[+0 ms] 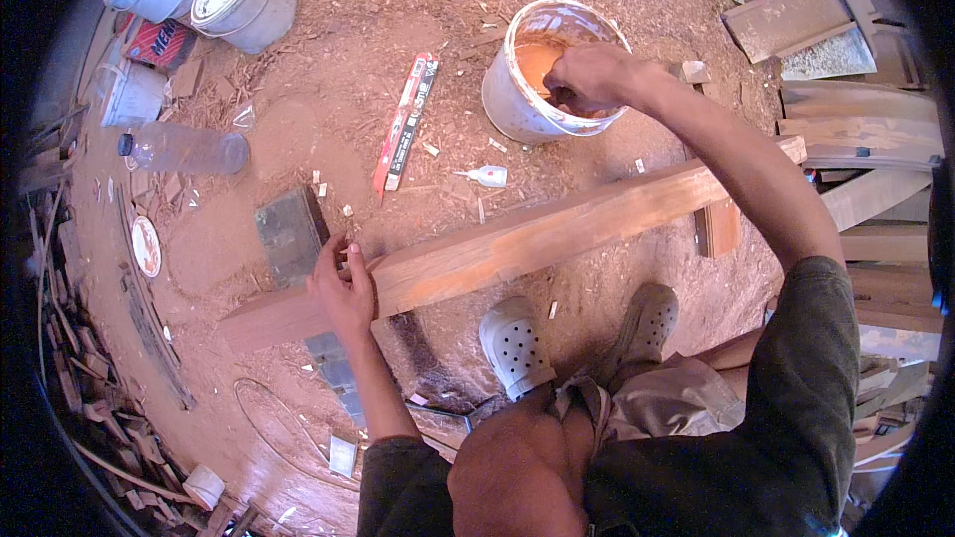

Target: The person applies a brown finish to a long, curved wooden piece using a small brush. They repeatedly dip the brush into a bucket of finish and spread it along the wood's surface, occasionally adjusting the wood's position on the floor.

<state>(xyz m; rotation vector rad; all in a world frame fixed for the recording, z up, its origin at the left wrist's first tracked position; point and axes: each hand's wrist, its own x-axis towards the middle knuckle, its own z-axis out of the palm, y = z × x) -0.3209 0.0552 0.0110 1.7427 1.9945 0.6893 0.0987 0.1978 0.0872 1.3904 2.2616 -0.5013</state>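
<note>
"What lay on the brown floor (328,70)?"
"Wood shavings (696,40). From the view's centre, a white bucket (512,104) stood at one o'clock, a small squeeze bottle (489,176) at twelve."
"What else?"
"A clear bottle (194,149) at ten, a round lid (146,246) at nine."

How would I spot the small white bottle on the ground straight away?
Find the long beam crossing the scene, then the open bucket beyond it. Between them, slightly left, lies the small bottle on its side. Unlike the big clear bottle at far left, it is white, with a thin pointed nozzle.
</note>
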